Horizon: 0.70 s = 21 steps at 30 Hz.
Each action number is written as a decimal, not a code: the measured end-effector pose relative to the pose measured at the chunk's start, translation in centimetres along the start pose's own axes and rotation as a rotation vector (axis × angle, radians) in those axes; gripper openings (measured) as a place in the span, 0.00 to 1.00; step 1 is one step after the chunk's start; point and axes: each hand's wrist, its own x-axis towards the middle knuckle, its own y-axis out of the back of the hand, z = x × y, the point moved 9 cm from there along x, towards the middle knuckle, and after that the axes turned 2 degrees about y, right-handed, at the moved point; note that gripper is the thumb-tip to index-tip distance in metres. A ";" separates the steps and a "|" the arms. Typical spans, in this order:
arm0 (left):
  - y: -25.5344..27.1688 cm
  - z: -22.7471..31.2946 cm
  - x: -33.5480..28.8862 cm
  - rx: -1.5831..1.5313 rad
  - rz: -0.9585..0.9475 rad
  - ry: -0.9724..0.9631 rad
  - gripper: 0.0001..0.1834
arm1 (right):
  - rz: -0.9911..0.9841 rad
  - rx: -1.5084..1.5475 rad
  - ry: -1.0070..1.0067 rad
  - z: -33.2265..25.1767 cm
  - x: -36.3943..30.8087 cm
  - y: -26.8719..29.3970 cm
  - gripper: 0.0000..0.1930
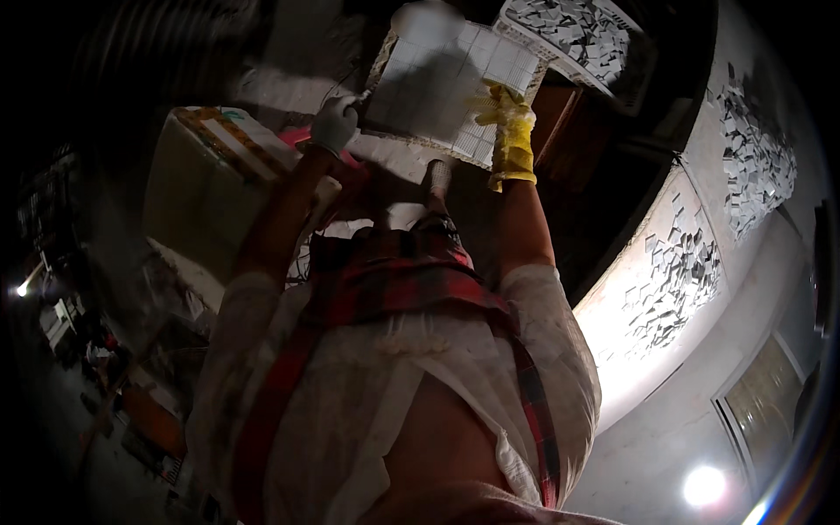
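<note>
A board of pale tiles (420,74) laid in a grid lies ahead of me, partly in shadow. My right hand (507,118), in a yellow rubber glove, rests on its right side with the fingers stretched out over the tiles. Beside the board's left edge is my left hand (334,127), in a whitish glove, its fingers curled closed. Something small and thin seems to stick out from them toward the board; its kind is too small to tell.
A white plastic basket (503,24) of loose tile pieces stands beyond the board's right corner. Heaps of small tiles (674,280) lie on a pale surface at right. On the left stands a large taped box (197,188). A reddish-brown panel (553,118) is right of the board.
</note>
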 end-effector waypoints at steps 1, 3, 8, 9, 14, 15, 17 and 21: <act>-0.4 0.2 -1.0 0.029 -0.100 0.050 0.14 | 0.045 0.217 -0.070 0.2 -0.5 -0.2 0.13; -0.8 1.2 -2.5 0.013 -0.198 0.029 0.15 | 0.033 0.272 -0.071 -1.7 -1.2 -0.4 0.12; -1.8 1.8 -3.6 0.157 -0.333 -0.003 0.17 | -0.112 0.119 0.002 1.2 0.7 -0.7 0.16; -1.9 2.6 -3.2 0.143 -0.335 -0.011 0.17 | -0.089 -0.034 0.052 3.3 1.8 0.3 0.17; -1.9 2.1 -3.7 0.108 -0.331 -0.041 0.16 | -0.065 -0.165 0.025 3.6 2.7 1.7 0.13; -2.0 1.7 -3.9 0.125 -0.345 -0.013 0.17 | -0.059 -0.103 -0.070 3.4 2.3 1.6 0.11; -2.3 1.6 -4.0 0.161 -0.374 0.030 0.17 | -0.014 -0.028 -0.132 2.8 1.1 2.0 0.12; -1.8 1.9 -3.9 0.162 -0.322 -0.013 0.18 | -0.050 -0.467 -0.048 0.9 0.4 2.1 0.15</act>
